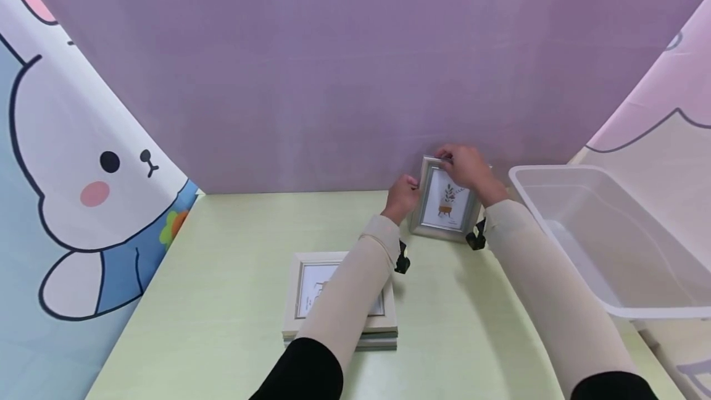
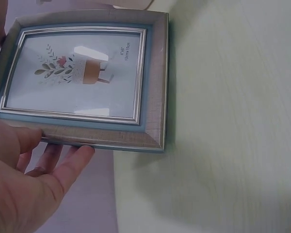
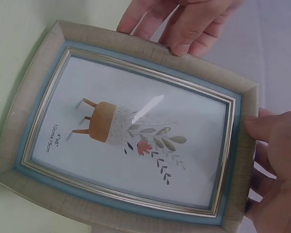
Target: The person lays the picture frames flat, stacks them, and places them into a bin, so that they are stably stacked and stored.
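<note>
A picture frame [image 1: 446,201] with a silvery-beige border and a blue inner band stands nearly upright at the back of the table, its lower edge at the tabletop. Its print shows a potted plant on little legs. My left hand [image 2: 34,179] pinches one long side, thumb at the front edge and fingers behind. At the top edge, my right hand [image 3: 279,160] grips with the thumb on the front and the other fingers behind the border. In the head view, part of the upper right border is hidden by the right hand [image 1: 465,168].
A stack of picture frames [image 1: 294,301], a white-bordered one on top, lies near the front under my left forearm. To the right is a white plastic bin [image 1: 561,227]. A purple backdrop [image 1: 311,110] rises behind the pale green table [image 1: 222,301]; a cartoon-printed sheet [image 1: 72,159] is at left.
</note>
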A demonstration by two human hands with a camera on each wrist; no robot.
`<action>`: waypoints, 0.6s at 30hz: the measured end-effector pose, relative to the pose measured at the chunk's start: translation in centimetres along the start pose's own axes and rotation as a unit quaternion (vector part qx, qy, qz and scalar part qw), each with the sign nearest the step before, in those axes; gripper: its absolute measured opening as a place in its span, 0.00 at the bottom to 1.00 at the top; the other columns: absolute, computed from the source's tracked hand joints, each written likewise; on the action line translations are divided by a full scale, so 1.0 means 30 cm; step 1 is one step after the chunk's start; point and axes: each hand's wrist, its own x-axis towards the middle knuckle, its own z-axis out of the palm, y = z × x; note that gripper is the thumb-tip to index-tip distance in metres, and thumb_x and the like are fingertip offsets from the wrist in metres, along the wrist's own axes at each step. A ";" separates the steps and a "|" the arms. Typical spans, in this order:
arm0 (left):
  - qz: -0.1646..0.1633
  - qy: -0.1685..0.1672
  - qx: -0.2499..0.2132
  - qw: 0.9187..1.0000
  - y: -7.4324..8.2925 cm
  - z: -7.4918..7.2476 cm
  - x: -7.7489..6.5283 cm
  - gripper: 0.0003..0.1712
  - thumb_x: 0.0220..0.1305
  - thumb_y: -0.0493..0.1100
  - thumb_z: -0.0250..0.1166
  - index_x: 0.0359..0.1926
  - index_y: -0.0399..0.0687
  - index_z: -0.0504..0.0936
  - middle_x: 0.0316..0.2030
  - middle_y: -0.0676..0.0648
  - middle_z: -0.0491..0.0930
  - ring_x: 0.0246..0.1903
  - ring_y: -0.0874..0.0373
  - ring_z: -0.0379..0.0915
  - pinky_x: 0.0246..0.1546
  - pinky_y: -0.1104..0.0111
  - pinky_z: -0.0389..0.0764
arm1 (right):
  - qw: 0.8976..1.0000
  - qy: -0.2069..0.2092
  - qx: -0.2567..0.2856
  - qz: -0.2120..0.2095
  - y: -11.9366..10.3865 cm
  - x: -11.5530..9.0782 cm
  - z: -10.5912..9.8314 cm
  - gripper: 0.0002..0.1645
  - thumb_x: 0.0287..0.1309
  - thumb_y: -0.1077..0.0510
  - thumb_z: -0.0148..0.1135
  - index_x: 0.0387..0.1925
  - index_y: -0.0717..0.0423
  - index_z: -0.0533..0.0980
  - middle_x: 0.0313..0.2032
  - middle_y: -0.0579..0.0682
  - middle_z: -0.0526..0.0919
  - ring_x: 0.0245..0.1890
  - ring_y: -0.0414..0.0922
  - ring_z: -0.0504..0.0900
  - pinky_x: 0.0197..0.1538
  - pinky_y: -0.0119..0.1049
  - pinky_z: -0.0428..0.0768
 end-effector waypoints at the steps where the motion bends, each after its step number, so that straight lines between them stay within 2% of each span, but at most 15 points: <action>1: 0.004 -0.002 -0.001 1.000 0.002 -0.005 -0.001 0.10 0.70 0.38 0.61 0.51 0.45 0.77 0.51 0.43 0.85 0.51 0.48 0.80 0.53 0.60 0.81 | 1.000 0.003 0.002 -0.001 0.000 -0.001 -0.003 0.16 0.71 0.62 0.56 0.58 0.58 0.78 0.56 0.64 0.83 0.57 0.62 0.80 0.63 0.59 0.76; 10: 0.041 -0.008 0.004 0.999 0.021 -0.064 -0.008 0.11 0.70 0.37 0.57 0.51 0.45 0.76 0.51 0.43 0.85 0.52 0.49 0.81 0.54 0.60 0.81 | 1.000 0.020 0.020 0.004 -0.043 -0.014 -0.041 0.18 0.72 0.60 0.56 0.59 0.58 0.77 0.59 0.63 0.82 0.59 0.62 0.79 0.63 0.60 0.76; 18: 0.057 -0.010 0.013 0.998 0.027 -0.094 -0.018 0.10 0.73 0.40 0.57 0.52 0.48 0.75 0.54 0.45 0.84 0.54 0.51 0.81 0.54 0.61 0.82 | 0.999 0.039 0.036 0.006 -0.081 -0.038 -0.071 0.18 0.72 0.60 0.56 0.60 0.58 0.77 0.59 0.63 0.82 0.59 0.62 0.79 0.63 0.60 0.76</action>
